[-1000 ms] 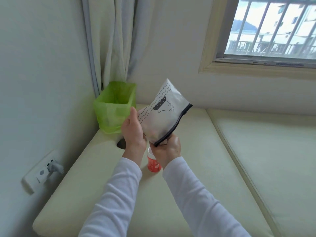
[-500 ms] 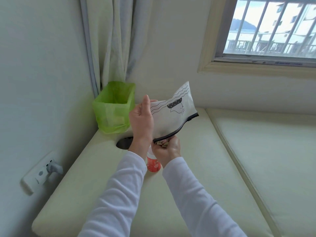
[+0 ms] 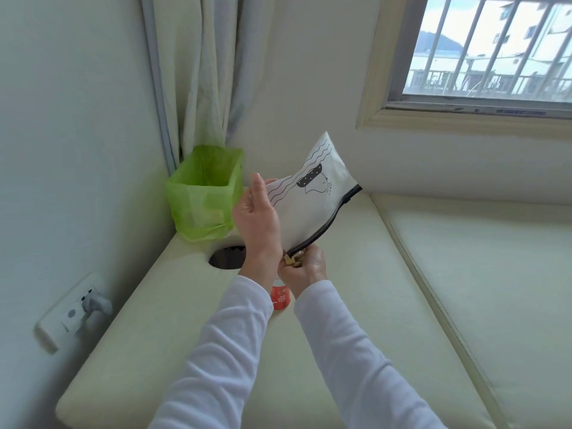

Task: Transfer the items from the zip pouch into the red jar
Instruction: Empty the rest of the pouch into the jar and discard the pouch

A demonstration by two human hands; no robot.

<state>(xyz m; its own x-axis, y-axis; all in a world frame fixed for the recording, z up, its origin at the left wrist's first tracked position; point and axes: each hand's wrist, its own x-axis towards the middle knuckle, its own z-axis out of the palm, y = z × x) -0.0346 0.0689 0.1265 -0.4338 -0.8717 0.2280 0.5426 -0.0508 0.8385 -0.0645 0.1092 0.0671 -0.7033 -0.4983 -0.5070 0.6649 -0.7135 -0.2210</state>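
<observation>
A white zip pouch with a black zipper edge and a cartoon print is tilted in the air, its zipper side facing down and right. My left hand grips its lower left side. My right hand is at the pouch's low corner, fingers closed around small tan items that show at the opening. The red jar stands on the cushion directly below both hands, mostly hidden by my wrists.
A bin lined with a green bag stands in the corner by the curtain. A dark round hole is in the cream cushion. A wall socket sits at the left; a window is above right.
The pouch has been tipped from upright to slanting with its low corner over the jar. My left hand shifted up along its side; my right hand stayed at the corner.
</observation>
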